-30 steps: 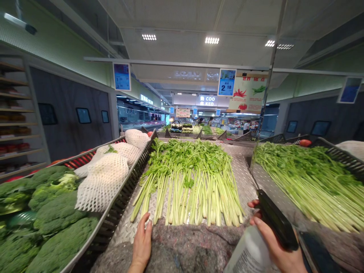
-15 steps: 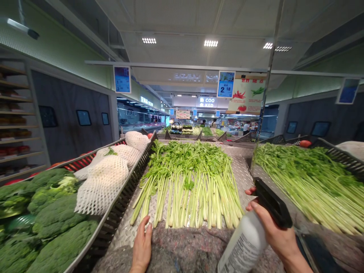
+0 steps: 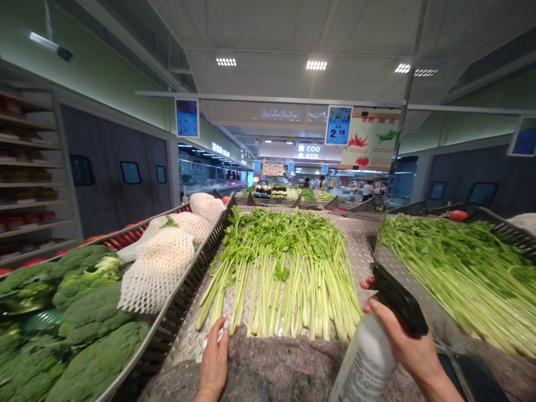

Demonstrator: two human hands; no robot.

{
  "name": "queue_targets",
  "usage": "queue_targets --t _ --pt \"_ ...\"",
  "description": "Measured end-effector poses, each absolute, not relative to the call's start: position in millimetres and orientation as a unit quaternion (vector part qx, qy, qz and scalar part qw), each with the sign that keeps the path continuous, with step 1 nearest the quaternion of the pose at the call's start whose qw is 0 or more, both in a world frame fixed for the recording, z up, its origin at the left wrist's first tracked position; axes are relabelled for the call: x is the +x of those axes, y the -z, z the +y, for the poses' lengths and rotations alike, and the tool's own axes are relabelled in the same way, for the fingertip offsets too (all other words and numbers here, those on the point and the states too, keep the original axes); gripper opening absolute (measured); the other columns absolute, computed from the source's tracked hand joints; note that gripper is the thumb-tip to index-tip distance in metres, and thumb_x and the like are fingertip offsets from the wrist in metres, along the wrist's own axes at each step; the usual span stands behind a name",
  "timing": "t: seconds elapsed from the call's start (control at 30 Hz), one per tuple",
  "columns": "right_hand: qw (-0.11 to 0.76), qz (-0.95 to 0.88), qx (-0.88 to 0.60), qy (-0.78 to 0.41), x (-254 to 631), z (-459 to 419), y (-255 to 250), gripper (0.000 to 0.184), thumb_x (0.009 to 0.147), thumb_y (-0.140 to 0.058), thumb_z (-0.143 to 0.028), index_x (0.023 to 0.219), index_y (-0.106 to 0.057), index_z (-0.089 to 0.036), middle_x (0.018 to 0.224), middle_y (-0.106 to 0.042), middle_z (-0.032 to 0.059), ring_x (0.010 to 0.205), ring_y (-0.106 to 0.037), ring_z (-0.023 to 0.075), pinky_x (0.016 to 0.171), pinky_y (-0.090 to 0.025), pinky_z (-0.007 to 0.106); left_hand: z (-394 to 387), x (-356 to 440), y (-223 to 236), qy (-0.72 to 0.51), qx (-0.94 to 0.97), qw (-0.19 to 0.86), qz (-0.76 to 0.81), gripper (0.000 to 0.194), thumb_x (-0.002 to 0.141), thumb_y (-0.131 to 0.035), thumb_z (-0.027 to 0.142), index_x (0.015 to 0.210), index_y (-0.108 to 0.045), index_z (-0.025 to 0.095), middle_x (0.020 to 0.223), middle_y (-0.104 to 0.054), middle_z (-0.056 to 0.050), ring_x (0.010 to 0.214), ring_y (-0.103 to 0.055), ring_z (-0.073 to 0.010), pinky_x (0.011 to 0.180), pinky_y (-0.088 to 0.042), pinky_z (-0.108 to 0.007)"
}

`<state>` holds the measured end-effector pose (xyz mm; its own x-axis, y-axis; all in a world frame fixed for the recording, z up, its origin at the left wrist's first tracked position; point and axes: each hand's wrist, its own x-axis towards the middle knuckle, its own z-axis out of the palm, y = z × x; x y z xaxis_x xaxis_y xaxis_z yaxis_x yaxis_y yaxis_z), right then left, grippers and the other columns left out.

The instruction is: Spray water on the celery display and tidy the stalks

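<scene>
My right hand (image 3: 404, 335) grips a spray bottle (image 3: 365, 363) by its neck; the bottle is pale grey with a black trigger head (image 3: 400, 301), and the nozzle points toward the celery. Green celery (image 3: 288, 268) lies spread on a metal tread plate (image 3: 190, 335), leaves at the far side and cut stalk ends toward me. At the near left end of the stalks, my left hand (image 3: 214, 357) rests by a grey felt cloth (image 3: 268, 363) with its fingers extended. Nothing is held in it.
To the left, a black crate (image 3: 167, 324) holds broccoli (image 3: 96, 312) and white foam-net-wrapped produce (image 3: 161, 268). A mirror (image 3: 456, 268) on the right reflects the celery. Price signs (image 3: 338, 125) hang from a rail overhead. People stand in the distance.
The view has shifted slightly, so the surroundings sit a little farther right. My right hand still holds the spray bottle, and my left hand stays beside the stalk ends.
</scene>
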<state>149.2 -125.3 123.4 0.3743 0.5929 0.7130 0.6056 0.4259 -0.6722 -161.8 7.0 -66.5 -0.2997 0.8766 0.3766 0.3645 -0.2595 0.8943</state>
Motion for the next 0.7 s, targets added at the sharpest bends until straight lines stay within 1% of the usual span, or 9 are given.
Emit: queue_targets --t 0.1,0.17,0.27,0.4,0.53,0.7 --pt "0.645 -0.556 -0.524 -0.022 151 -125 -120 0.019 0.071 -0.053 -0.037 0.070 -0.061 -0.020 0.079 -0.065 0.0046 0.068 -0.060 0.0177 0.064 -0.048 0.026 7 -161 66 -0.561 0.553 0.228 0.572 0.046 0.073 -0.034 0.045 0.104 -0.049 0.014 0.114 -0.052 -0.012 0.111 -0.044 -0.0229 0.098 -0.027 -0.040" --pt "0.637 -0.562 -0.527 -0.037 153 -124 -117 0.018 0.070 -0.055 -0.036 0.070 -0.061 -0.019 0.082 -0.065 0.0051 0.069 -0.060 0.0176 0.066 -0.048 0.025 6 -161 66 -0.559 0.554 0.228 0.573 0.047 0.073 -0.034 0.045 0.104 -0.049 0.013 0.115 -0.052 -0.012 0.112 -0.043 -0.0228 0.099 -0.027 -0.040" --pt "0.630 -0.556 -0.539 -0.055 153 -123 -113 0.023 0.069 -0.057 -0.036 0.081 -0.062 -0.017 0.086 -0.064 0.0061 0.071 -0.060 0.0182 0.064 -0.048 0.026 6 -162 66 -0.564 0.554 0.228 0.569 0.045 0.073 -0.034 0.044 0.104 -0.049 0.014 0.114 -0.052 -0.011 0.111 -0.044 -0.0224 0.099 -0.027 -0.040" --pt "0.661 -0.523 -0.536 -0.048 145 -123 -112 0.034 0.068 -0.057 -0.039 0.092 -0.061 -0.016 0.088 -0.064 0.0075 0.069 -0.059 0.0184 0.061 -0.048 0.026 5 -162 66 -0.565 0.555 0.227 0.566 0.044 0.074 -0.035 0.043 0.104 -0.049 0.014 0.114 -0.052 -0.012 0.111 -0.044 -0.0226 0.099 -0.027 -0.040" --pt "0.661 -0.524 -0.536 -0.040 144 -125 -113 0.035 0.069 -0.056 -0.038 0.096 -0.059 -0.017 0.083 -0.064 0.0056 0.070 -0.059 0.0176 0.063 -0.047 0.025 6 -162 66 -0.569 0.552 0.228 0.565 0.044 0.074 -0.035 0.043 0.103 -0.049 0.013 0.113 -0.053 -0.012 0.110 -0.044 -0.0229 0.099 -0.027 -0.041" --pt "0.621 -0.571 -0.535 -0.049 142 -127 -112 0.031 0.069 -0.057 -0.036 0.093 -0.060 -0.017 0.073 -0.063 0.0039 0.067 -0.059 0.0180 0.060 -0.047 0.025 5 -162 67 -0.571 0.550 0.234 0.563 0.045 0.073 -0.035 0.044 0.103 -0.049 0.014 0.114 -0.052 -0.012 0.111 -0.043 -0.0226 0.099 -0.025 -0.041"
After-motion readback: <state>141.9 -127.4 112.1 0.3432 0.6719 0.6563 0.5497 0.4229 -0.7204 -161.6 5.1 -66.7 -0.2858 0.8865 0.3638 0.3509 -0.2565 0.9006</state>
